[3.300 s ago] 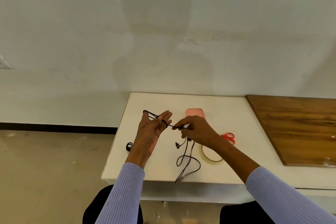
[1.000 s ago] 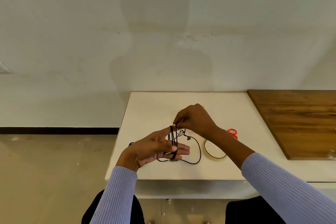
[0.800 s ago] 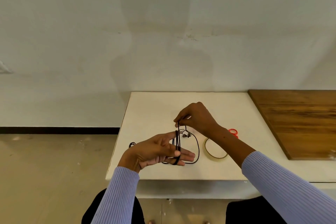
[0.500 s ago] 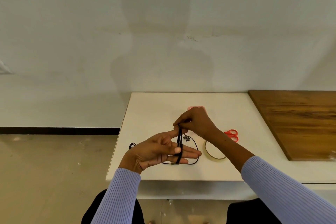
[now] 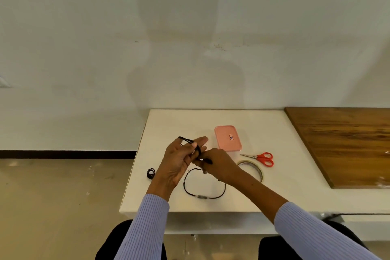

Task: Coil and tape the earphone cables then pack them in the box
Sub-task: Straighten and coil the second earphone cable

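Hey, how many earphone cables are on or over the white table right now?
2. One earphone cable is being wound round the left hand, the right hand pinching it, its loop trailing on the white table. One small coiled cable lies near the table's left edge.

A: Any writing you can read anywhere?

B: Only one candidate. The pink box (image 5: 227, 138) on the counter (image 5: 274, 133) carries a small white label (image 5: 231, 137) on its lid, right of the lid's centre.

A: What does it say?

B: Dark marks inside a frame, too small to make out. No letter or number comes clear.

A: Anything near the box?

B: The red scissors (image 5: 260, 158), just right of the box and nearer, show no print.
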